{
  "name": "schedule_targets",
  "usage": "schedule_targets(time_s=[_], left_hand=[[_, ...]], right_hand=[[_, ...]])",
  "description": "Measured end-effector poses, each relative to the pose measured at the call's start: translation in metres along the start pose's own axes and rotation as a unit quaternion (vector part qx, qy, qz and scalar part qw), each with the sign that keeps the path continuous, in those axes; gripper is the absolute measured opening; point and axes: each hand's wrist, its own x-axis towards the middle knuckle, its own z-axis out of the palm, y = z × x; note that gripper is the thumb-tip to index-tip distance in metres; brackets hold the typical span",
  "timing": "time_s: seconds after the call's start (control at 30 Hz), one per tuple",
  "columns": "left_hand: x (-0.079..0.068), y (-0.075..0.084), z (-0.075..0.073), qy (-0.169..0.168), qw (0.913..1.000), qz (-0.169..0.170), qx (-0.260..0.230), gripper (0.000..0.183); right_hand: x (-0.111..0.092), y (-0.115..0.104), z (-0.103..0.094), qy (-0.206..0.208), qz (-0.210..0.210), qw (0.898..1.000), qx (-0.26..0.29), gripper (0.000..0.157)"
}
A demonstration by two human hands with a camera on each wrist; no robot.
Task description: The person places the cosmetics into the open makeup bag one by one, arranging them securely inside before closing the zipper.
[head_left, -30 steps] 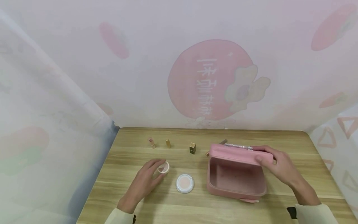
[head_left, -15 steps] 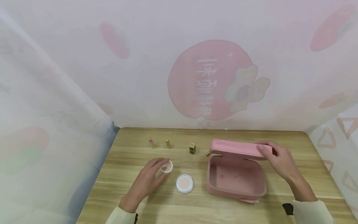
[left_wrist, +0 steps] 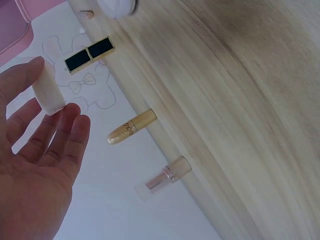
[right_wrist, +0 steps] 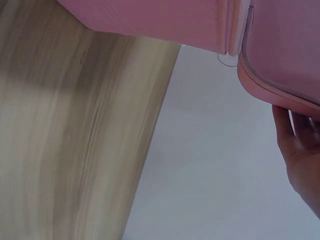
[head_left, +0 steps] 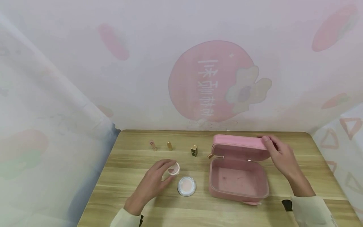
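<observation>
My left hand (head_left: 150,183) pinches a small round compact (head_left: 174,169) with a white rim and pinkish-brown sections under its top. In the left wrist view, the compact (left_wrist: 47,92) shows edge-on between thumb and fingers. Close to its right lies a round silver-rimmed cushion compact (head_left: 186,186) with a pale centre. My right hand (head_left: 285,160) grips the right end of the lid (head_left: 241,141) of a pink cosmetic case (head_left: 235,195), holding it raised. The case's interior shows bare. In the right wrist view, fingers curl at the lid's edge (right_wrist: 272,92).
Towards the back stand a clear pinkish lipstick (head_left: 153,145), a gold lipstick (head_left: 169,145) and a black-and-gold lipstick (head_left: 194,150). A rose-gold tube (head_left: 210,155) is mostly hidden behind the case. A printed curtain (head_left: 141,94) hangs behind the wooden table (head_left: 198,214).
My right hand has swung the case lid further up and back, showing more of the inside. The left hand has moved slightly right with the round compact, nearer the cushion compact.
</observation>
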Motion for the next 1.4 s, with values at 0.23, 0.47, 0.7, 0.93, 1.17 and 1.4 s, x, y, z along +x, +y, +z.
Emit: schedule_targets(time_s=[0.23, 0.47, 0.7, 0.93, 1.17, 1.4], left_hand=[[0.004, 0.005, 0.0, -0.01, 0.9999, 0.01, -0.009, 0.059], [0.009, 0.009, 0.0, -0.013, 0.9997, 0.02, -0.009, 0.059], [0.014, 0.014, 0.002, -0.005, 0.9991, 0.041, -0.009, 0.06], [0.021, 0.025, 0.004, -0.017, 0.9982, 0.054, -0.018, 0.057], [0.027, 0.034, 0.005, -0.022, 0.9972, 0.065, -0.027, 0.057], [0.035, 0.043, 0.005, -0.031, 0.9964, 0.071, -0.033, 0.057]], right_hand=[[0.005, 0.005, 0.007, 0.011, -0.049, 0.995, 0.082, 0.036], [0.005, 0.009, 0.012, 0.003, -0.051, 0.994, 0.101, 0.036], [0.005, 0.011, 0.018, 0.014, -0.068, 0.983, 0.17, 0.033], [0.008, 0.014, 0.025, 0.033, -0.035, 0.97, 0.238, 0.029], [0.013, 0.017, 0.031, 0.051, -0.017, 0.945, 0.323, 0.03], [0.016, 0.021, 0.037, 0.065, -0.011, 0.92, 0.387, 0.029]])
